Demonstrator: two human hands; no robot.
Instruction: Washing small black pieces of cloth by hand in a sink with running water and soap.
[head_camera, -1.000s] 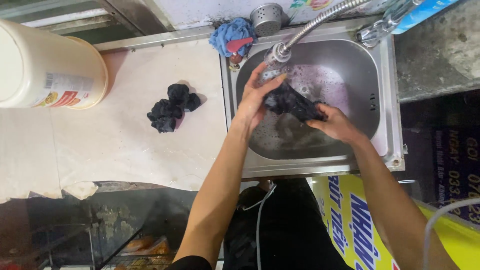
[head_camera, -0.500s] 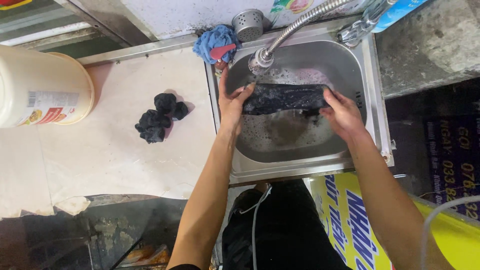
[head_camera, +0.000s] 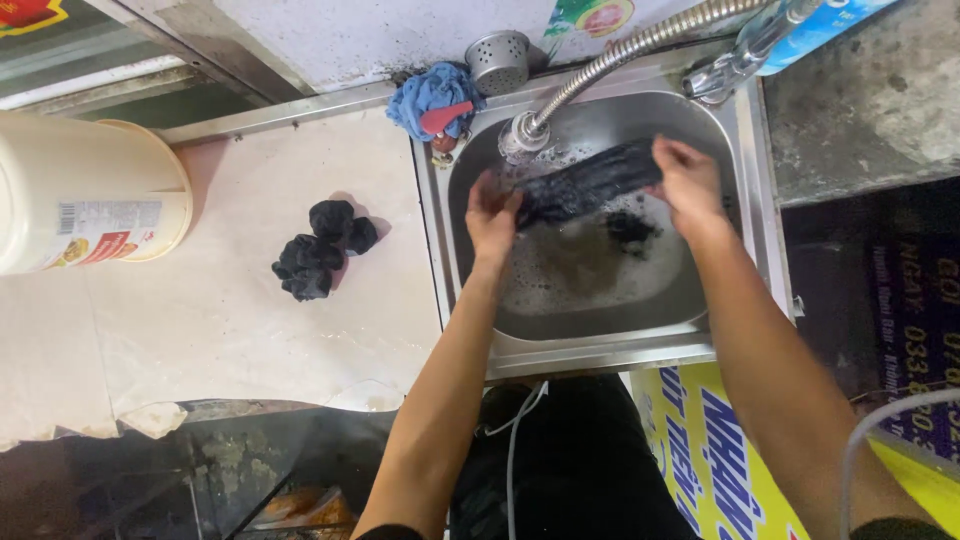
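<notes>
We look down from above at a steel sink (head_camera: 735, 150) set into a pale surface (head_camera: 230, 330). Both of our bare hands are over the basin, holding a wet black cloth (head_camera: 585, 182) stretched out between them. Our left hand (head_camera: 492, 212) has its fingers (head_camera: 505, 197) closed around the cloth's left end, and our right hand (head_camera: 687, 180) has its fingers closed around the right end. The cloth hangs as a long dark band, tilted so that its right end sits farther from us than its left, just above the soapy water (head_camera: 590, 270) in the bottom of the basin. A small dark clump (head_camera: 630, 228) lies in the water below the cloth.

A flexible metal faucet hose (head_camera: 620, 55) curves in from the far right, and its nozzle (head_camera: 520, 135) ends just beside the cloth's left end, at the far left of the basin.

On the far rim of the sink, left of the hose, rests a bunched blue rag (head_camera: 430, 98) with a red piece on it, and beside it a small perforated metal cup (head_camera: 498, 60).

On the surface to the left of the sink, well apart from our hands, lies a pile of wadded black cloths (head_camera: 322, 250). At the far left stands a large cream-coloured tub (head_camera: 80, 195) with a printed label.
</notes>
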